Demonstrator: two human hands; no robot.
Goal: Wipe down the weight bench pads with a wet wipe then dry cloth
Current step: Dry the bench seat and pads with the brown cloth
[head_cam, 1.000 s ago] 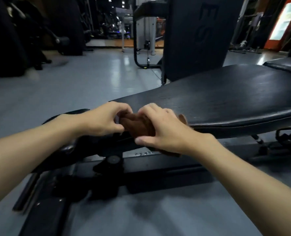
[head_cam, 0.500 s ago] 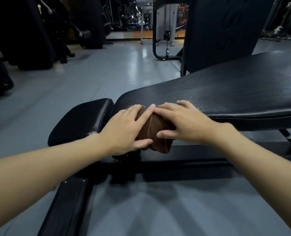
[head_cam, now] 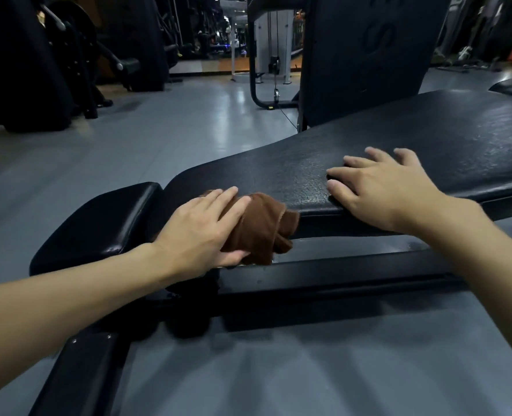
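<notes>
Head view: the brown cloth (head_cam: 263, 226) is seen bunched at the narrow near end of the long back pad (head_cam: 428, 139), draped over its front edge just beside the gap to the smaller seat pad (head_cam: 104, 223). Half a second ago the cloth was covered by both hands together; now it is held by the left hand (head_cam: 197, 232) alone. The fingers are laid nearly straight across the top of the cloth, while the thumb is tucked beneath its lower fold, so the cloth is pinched between them and pressed to the pad. The right hand (head_cam: 377, 190) has been taken off the cloth and is placed further along the same pad, well apart from it. Its palm is laid down at the front edge, its fingers are spread and relaxed, and nothing is grasped.

The bunching or folding of the cloth with two hands is judged to be finished. The right hand appears to be set as a brace, and the left is left free for a drying stroke along the back pad. No wet wipe is seen, so the drying half of the task is taken to be in hand. A sheen is visible on the pad, but whether it is moisture cannot be told.
</notes>
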